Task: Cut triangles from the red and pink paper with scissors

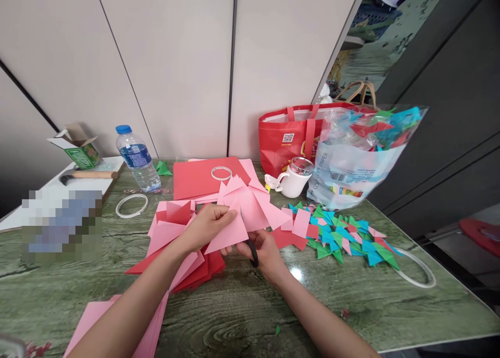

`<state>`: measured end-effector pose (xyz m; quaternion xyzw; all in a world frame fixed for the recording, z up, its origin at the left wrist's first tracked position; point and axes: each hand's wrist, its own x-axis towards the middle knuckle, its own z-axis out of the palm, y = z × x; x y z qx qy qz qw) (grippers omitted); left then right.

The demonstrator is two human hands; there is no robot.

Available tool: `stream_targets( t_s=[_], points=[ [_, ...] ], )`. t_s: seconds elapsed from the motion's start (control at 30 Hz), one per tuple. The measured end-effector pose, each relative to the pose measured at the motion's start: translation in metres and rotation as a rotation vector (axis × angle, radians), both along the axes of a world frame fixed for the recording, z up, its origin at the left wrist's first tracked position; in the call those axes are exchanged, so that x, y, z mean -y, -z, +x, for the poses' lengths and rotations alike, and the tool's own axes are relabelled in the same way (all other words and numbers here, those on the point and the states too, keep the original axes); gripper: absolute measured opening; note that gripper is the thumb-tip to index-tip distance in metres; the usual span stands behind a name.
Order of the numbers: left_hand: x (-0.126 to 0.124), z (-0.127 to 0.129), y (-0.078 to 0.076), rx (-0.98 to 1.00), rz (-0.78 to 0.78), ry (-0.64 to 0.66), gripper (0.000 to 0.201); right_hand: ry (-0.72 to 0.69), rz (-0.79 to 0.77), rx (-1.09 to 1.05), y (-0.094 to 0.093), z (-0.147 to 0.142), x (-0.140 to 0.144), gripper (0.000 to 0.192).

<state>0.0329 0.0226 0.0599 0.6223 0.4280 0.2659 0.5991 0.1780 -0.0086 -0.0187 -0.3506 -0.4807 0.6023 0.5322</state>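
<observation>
My left hand [207, 224] pinches a pink paper piece [244, 212] folded into triangles, held just above the green table [242, 306]. My right hand [262, 251] grips black-handled scissors [253, 253] under that paper; the blades are hidden behind it. Beneath both hands lies a loose pile of pink and red paper sheets [177, 233]. More pink sheets [97, 316] lie under my left forearm.
Small folded triangles [344, 238] in green, blue and pink are scattered at right. Behind them stand a white mug [291, 180], a clear bag of paper pieces [359, 155] and a red tote bag [285, 139]. A water bottle [136, 157], hammer [88, 175] and tape rings [132, 204] lie left.
</observation>
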Motion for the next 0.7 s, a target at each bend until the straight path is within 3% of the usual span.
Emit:
stream_targets(
  t_s=[0.23,0.57,0.7],
  points=[
    [-0.0021,-0.0037,0.0052,0.018,-0.068,0.003,0.037,0.006,-0.029,0.022,0.001,-0.0006,-0.0009,0.034],
    [-0.0028,-0.0014,0.0028,-0.029,-0.039,0.025,0.042,-0.034,-0.013,0.008,0.0047,0.002,-0.0028,0.034],
    [-0.0078,-0.0037,0.006,-0.111,0.146,-0.109,0.044,-0.034,-0.034,-0.003,0.0045,0.0026,-0.0012,0.033]
  ],
)
